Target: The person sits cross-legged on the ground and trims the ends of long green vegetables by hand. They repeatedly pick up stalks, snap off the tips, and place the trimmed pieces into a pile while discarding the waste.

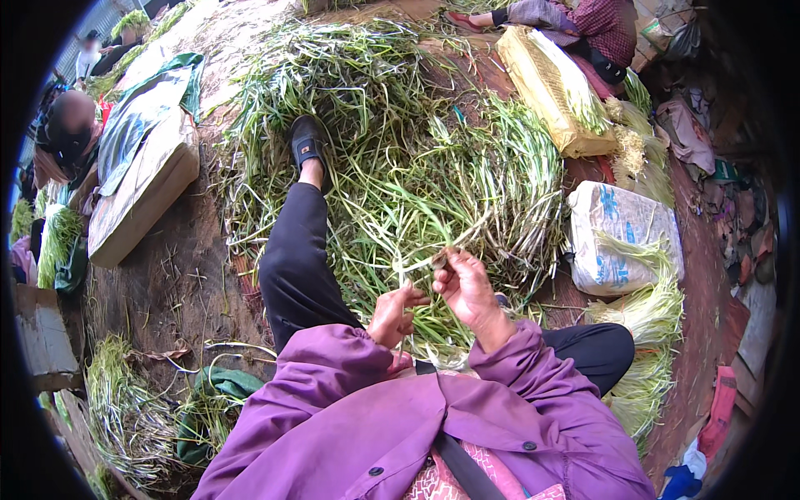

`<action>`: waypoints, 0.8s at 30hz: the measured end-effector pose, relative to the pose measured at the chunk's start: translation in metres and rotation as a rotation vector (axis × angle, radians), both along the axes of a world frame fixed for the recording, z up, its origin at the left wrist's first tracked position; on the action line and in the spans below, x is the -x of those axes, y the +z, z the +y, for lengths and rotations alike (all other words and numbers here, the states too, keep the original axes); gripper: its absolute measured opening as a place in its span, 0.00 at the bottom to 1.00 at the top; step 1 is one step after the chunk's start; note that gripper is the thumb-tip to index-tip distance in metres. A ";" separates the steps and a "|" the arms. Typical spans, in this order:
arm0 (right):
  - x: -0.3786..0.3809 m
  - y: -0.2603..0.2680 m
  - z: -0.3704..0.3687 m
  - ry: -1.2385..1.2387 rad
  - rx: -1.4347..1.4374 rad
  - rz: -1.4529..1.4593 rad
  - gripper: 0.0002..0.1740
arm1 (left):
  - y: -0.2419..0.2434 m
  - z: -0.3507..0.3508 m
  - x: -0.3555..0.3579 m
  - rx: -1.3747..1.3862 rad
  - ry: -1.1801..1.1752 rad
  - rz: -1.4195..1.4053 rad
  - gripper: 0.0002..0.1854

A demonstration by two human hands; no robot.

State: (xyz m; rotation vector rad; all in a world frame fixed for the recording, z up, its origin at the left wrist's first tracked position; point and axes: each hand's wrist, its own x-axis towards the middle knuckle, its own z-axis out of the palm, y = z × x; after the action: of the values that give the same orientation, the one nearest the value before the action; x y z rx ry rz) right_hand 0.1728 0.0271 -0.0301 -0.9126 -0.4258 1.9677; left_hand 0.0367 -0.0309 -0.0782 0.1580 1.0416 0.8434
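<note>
My right hand [467, 289], in front of my lap, pinches the brownish end of a long green plant stalk between thumb and fingertips. To its left, my left hand [395, 312] is closed on a pale stalk [400, 265] that rises past its fingertips. The two hands are apart. Beyond them a large heap of long green stalks and leaves [387, 206] spreads between and past my legs. Pale stem ends with brownish bases [512, 231] lie towards the heap's right side.
A white woven block-shaped bundle [625, 234] and trimmed pale green stalks [650, 356] are at my right. Beyond is a yellow wrapped block [550, 94] near a seated person [603, 31]. A long wrapped block [147, 181] and another person [69, 134] are at left. Loose stalks [125, 412] lie lower left.
</note>
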 end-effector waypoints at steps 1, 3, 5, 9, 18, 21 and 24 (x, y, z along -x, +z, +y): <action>0.003 0.004 -0.006 0.044 -0.013 -0.012 0.07 | 0.000 0.005 -0.001 0.015 0.060 -0.086 0.19; 0.005 0.008 -0.021 0.119 -0.033 -0.073 0.08 | 0.006 0.013 0.000 0.030 0.206 -0.167 0.17; 0.002 0.007 -0.030 0.166 -0.077 -0.125 0.07 | -0.009 0.024 0.008 -0.072 0.316 -0.152 0.11; -0.023 -0.019 -0.046 0.292 -0.228 -0.375 0.09 | 0.002 0.041 0.023 -0.357 0.469 0.146 0.08; -0.102 -0.009 -0.008 0.709 -0.692 -1.381 0.20 | 0.019 0.034 0.050 -0.545 0.311 0.270 0.09; -0.035 0.016 0.014 0.509 -0.560 -1.111 0.28 | 0.030 0.026 0.034 -0.552 0.185 0.327 0.10; 0.004 -0.006 0.025 0.520 -0.388 -0.752 0.24 | 0.031 0.022 0.021 -0.599 0.100 0.352 0.08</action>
State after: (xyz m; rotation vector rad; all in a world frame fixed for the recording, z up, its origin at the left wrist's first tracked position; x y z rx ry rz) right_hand 0.1690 0.0525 -0.0361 -1.3529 -1.5446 1.8041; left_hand 0.0159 -0.0085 -0.0473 0.7882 1.0999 1.2319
